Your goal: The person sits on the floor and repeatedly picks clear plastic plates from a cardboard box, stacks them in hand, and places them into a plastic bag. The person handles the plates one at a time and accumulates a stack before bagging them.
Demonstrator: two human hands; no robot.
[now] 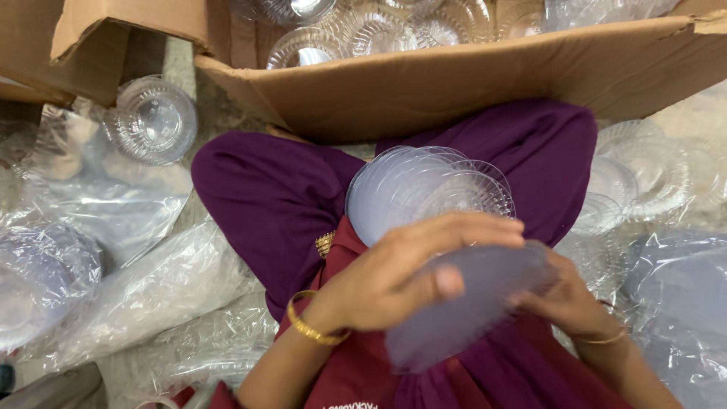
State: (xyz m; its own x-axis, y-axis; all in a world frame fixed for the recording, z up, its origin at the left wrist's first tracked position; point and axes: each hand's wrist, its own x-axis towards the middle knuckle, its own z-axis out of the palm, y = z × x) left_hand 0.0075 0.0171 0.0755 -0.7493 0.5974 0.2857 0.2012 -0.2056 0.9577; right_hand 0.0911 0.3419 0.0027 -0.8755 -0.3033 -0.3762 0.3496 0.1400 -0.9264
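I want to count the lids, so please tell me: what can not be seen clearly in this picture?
Head view only:
- Lids on the lap overlap; count unclear.
- Lid between left hand and right hand is motion-blurred.
- Cardboard box: top edge cuts it.
- Right palm hidden by that lid.

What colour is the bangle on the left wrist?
Gold; the bangle shows best in the head view.
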